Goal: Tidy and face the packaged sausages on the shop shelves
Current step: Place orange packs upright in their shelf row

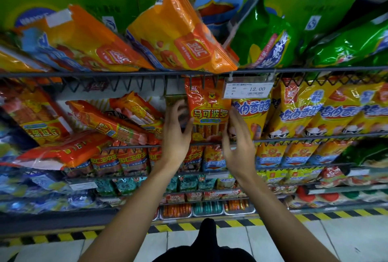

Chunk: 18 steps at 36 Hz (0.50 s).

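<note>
Tiered dark wire shelves are shown — the top tier is loaded with leaning orange plastic sausage packs and green bags; the tier below — with toppled red-orange packs and upright yellow packs.

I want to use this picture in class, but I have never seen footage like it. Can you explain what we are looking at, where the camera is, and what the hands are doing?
There is no machine: a person wears one camera on the head, looking forward and down. Both bare arms reach toward shop shelves of packaged sausages. The left hand and right hand flank an upright orange sausage pack, fingers loosely spread at its edges rather than clearly gripping. A price tag reading 12.00 hangs on the wire rail above. To the left, red packs lie tumbled; to the right, yellow packs stand upright in a row.
</note>
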{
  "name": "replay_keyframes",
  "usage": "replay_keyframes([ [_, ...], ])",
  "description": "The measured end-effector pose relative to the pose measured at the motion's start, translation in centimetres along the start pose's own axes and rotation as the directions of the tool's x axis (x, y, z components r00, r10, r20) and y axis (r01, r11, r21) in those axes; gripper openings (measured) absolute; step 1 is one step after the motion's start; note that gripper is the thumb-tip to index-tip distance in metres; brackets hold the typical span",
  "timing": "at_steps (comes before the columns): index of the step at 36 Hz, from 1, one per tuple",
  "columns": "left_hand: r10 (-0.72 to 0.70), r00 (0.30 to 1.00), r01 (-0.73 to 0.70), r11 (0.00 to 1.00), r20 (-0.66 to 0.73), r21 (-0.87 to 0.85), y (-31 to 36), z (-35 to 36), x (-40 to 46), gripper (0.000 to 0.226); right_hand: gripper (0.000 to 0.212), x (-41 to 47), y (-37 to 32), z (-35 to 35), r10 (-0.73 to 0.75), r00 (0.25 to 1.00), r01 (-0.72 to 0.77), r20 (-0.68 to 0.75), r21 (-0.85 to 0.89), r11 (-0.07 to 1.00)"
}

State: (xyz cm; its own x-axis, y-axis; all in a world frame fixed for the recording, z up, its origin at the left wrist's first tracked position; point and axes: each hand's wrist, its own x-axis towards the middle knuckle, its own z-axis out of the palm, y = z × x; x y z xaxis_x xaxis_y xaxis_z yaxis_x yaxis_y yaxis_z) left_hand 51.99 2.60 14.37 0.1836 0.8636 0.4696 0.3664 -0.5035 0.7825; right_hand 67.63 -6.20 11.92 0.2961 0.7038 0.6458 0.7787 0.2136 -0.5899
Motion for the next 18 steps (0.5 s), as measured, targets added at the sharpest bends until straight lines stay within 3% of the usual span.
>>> replay_keyframes([
  [2, 0.117, 0.993, -0.117, 0.993, 0.006, -0.006, -0.3, 0.3, -0.7, 0.050, 0.061, -0.8, 0.5, 0.3, -0.061, 0.993, 0.069, 0.096, -0.080, 0.994],
  [5, 0.294, 0.944, -0.314, 0.939, 0.151, 0.139, -1.1, 0.7, -2.3, 0.057, 0.065, -1.2, 1.1, 0.6, -0.058, 0.977, 0.093, 0.206, -0.163, 0.982],
  [9, 0.292, 0.903, -0.385, 0.875, 0.316, 0.293, -1.5, 0.8, -3.1, 0.075, 0.067, -1.4, 1.4, 1.3, -0.057, 0.951, 0.127, 0.304, -0.214, 0.969],
  [18, 0.251, 0.893, -0.391, 0.844, 0.372, 0.368, -1.2, -0.1, -3.0, 0.076, 0.061, -1.4, 0.7, 0.3, -0.053, 0.947, 0.134, 0.315, -0.240, 0.962],
])
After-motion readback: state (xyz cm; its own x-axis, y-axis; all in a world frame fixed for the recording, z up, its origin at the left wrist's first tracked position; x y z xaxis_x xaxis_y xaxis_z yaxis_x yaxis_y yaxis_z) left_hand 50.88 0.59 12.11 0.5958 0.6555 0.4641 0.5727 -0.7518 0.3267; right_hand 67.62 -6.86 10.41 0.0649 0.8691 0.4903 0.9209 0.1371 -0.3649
